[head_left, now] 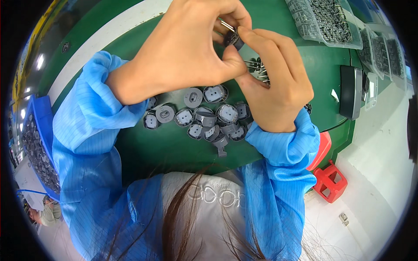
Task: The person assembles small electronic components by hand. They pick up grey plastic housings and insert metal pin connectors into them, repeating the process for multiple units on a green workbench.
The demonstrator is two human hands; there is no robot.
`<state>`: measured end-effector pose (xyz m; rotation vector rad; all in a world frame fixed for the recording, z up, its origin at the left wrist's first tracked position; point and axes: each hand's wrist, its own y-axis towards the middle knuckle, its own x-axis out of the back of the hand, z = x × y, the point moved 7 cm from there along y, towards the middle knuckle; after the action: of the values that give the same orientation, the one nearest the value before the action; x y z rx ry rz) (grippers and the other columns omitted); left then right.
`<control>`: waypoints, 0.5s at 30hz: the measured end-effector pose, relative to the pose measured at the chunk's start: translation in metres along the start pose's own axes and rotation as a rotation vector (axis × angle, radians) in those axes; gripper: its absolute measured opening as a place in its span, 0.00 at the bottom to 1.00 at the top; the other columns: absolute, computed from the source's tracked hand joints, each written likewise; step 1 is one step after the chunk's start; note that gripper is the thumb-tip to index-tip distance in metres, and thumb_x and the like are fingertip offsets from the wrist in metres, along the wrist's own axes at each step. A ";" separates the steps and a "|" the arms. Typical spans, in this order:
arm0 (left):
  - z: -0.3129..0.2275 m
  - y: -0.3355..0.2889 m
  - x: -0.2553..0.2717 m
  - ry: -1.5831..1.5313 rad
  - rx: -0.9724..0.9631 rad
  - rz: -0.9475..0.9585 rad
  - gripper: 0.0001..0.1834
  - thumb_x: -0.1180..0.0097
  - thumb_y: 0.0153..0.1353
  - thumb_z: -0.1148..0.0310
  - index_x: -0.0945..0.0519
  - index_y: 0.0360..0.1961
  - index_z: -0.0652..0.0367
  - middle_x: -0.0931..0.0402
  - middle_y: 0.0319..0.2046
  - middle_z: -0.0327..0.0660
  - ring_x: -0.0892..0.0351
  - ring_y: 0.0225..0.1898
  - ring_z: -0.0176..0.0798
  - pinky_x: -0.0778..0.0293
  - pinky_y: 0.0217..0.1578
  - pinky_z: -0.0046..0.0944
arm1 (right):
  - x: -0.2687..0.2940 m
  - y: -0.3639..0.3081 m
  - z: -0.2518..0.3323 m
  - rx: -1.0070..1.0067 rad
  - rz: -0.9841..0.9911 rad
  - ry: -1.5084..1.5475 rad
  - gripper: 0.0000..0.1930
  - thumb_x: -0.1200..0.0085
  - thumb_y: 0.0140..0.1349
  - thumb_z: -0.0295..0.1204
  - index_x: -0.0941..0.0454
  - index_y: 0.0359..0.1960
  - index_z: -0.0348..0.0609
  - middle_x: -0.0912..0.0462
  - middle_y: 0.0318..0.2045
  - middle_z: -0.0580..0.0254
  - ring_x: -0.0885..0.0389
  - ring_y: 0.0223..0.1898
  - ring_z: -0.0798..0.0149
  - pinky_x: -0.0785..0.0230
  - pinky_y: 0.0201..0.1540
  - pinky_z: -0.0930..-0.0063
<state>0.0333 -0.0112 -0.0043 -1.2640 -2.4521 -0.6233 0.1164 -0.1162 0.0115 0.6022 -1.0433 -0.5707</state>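
Above the far middle of the green table, my left hand (187,52) is closed, thumb and fingers round a small dark round part (234,40) with bright metal prongs. My right hand (281,80) meets it there, its index fingertip pressed against the part's side. Several small dark pieces with thin metal pins (257,69) show within the curl of my right hand. On the table below lie several grey round plastic housings (227,113), some with pale grey inner faces upward, others tipped on their sides. My fingers hide much of the dark part.
Clear plastic trays (331,24) of small metal parts stand at the far right, near a black device (350,92). At the left is a blue bin (41,115) of dark parts. A red stool (330,182) stands on the floor at right.
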 end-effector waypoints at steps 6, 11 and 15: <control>0.005 0.000 0.003 0.003 -0.001 0.051 0.17 0.35 0.52 0.78 0.19 0.45 0.66 0.18 0.41 0.43 0.15 0.40 0.34 0.16 0.44 0.34 | -0.001 0.000 0.004 -0.036 -0.029 0.012 0.22 0.31 0.41 0.19 0.17 0.42 0.47 0.18 0.40 0.66 0.16 0.33 0.61 0.22 0.33 0.70; 0.019 0.011 0.012 -0.348 0.119 0.096 0.09 0.39 0.54 0.80 0.21 0.38 0.69 0.16 0.31 0.45 0.16 0.32 0.31 0.18 0.41 0.30 | 0.004 0.001 0.004 -0.051 -0.076 0.057 0.19 0.29 0.43 0.18 0.17 0.40 0.45 0.15 0.39 0.64 0.14 0.33 0.60 0.20 0.34 0.70; 0.018 0.018 0.018 -0.495 0.146 0.163 0.16 0.43 0.56 0.82 0.20 0.47 0.71 0.16 0.40 0.49 0.16 0.39 0.32 0.18 0.44 0.31 | 0.009 0.002 -0.022 -0.200 -0.117 0.231 0.19 0.28 0.48 0.16 0.15 0.44 0.38 0.13 0.41 0.60 0.13 0.40 0.63 0.16 0.42 0.68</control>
<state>0.0361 0.0195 -0.0071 -1.6948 -2.6668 -0.0863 0.1407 -0.1175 0.0099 0.5401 -0.7276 -0.6818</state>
